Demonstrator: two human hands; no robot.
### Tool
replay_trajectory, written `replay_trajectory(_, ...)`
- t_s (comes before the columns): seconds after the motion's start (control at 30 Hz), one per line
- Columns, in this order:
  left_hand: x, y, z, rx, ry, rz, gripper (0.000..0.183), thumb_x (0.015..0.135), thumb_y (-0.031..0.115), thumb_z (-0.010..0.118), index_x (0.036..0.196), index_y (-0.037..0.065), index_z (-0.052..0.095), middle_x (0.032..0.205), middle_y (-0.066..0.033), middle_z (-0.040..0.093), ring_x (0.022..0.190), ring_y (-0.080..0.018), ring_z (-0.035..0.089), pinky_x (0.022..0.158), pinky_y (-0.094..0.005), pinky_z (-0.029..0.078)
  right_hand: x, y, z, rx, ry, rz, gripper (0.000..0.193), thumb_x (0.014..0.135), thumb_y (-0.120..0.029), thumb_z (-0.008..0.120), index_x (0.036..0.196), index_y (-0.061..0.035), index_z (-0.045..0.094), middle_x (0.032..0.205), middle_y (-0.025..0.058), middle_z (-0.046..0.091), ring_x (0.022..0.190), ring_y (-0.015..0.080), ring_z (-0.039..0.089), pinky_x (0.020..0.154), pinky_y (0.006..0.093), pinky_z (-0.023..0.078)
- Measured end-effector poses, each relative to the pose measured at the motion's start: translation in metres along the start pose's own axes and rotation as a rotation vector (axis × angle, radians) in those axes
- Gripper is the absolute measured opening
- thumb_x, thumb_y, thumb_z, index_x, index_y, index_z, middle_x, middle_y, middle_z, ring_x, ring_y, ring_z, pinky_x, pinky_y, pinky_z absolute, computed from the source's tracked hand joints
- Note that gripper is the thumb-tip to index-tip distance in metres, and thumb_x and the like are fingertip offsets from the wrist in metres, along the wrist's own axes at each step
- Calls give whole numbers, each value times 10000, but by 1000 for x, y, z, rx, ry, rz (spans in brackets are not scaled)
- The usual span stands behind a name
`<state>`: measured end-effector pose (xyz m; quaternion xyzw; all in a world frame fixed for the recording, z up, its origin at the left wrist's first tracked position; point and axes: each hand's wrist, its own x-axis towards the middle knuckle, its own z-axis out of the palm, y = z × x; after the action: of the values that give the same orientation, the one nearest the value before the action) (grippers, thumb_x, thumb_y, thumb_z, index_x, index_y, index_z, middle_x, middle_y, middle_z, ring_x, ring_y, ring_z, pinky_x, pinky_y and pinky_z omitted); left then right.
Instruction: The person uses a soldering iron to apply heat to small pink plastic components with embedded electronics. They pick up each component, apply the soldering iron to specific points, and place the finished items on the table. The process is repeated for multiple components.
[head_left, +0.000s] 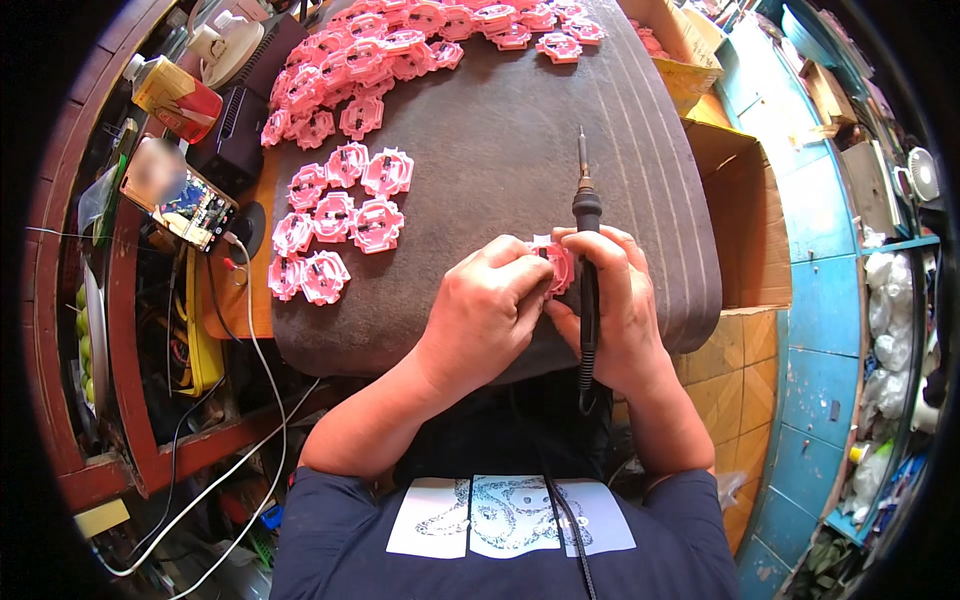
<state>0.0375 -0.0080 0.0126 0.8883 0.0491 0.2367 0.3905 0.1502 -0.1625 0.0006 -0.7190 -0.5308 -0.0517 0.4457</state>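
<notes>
My right hand [622,305] is closed round the black handle of a soldering iron [587,212], whose metal tip points away from me. Its thumb and fingers also reach the edge of a pink plastic part [562,268] near the front of the dark table. Against that part's left side, my left hand [478,308] is closed, thumb and forefinger pinched at its middle. These fingers cover much of the piece, and whether they hold something tiny as well cannot be made out. A small dark component shows in the pink part.
Several similar pink parts [345,215] lie in a loose group at the left, with a large heap [370,50] behind. A phone [180,195], a bottle [175,98] and cables stand left of the dark tabletop [480,150]. Cardboard boxes [745,220] flank its right edge.
</notes>
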Motion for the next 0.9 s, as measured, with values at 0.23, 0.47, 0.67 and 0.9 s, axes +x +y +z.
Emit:
replay_trajectory(0.23, -1, -1, 0, 15, 7, 12, 172, 889, -13, 770, 1055, 31, 761, 994, -146, 713, 876, -332, 730, 774, -393, 592, -1, 2, 3, 25, 11, 22, 628, 785, -68, 830, 1356, -60, 569, 1139, 146, 731, 1135, 432, 624, 1011, 534, 466)
replay_trajectory(0.47, -1, -1, 1, 2, 8, 4, 172, 891, -12, 768, 1056, 34, 762, 1004, -149, 715, 881, -340, 733, 776, -397, 593, -2, 4, 2, -1, 19, 8, 608, 786, -86, 840, 1335, -57, 580, 1196, 154, 731, 1141, 419, 641, 1035, 517, 467)
replay_trajectory(0.67, -3, -4, 1, -17, 11, 46, 187, 893, -14, 773, 1075, 23, 758, 1031, -154, 717, 876, -329, 730, 773, -390, 593, -3, 5, 2, -19, 18, 6, 613, 790, -108, 855, 1333, -52, 577, 1233, 171, 738, 1146, 411, 658, 1065, 510, 468)
replay_trajectory(0.9, -25, -9, -49, 109, 180, -66, 305, 866, -60, 798, 1155, 22, 743, 1165, -107, 684, 817, -155, 684, 680, -291, 551, -3, 4, 7, -29, 68, 9, 569, 825, -168, 862, 1322, -68, 605, 1194, 139, 738, 1126, 402, 651, 991, 501, 476)
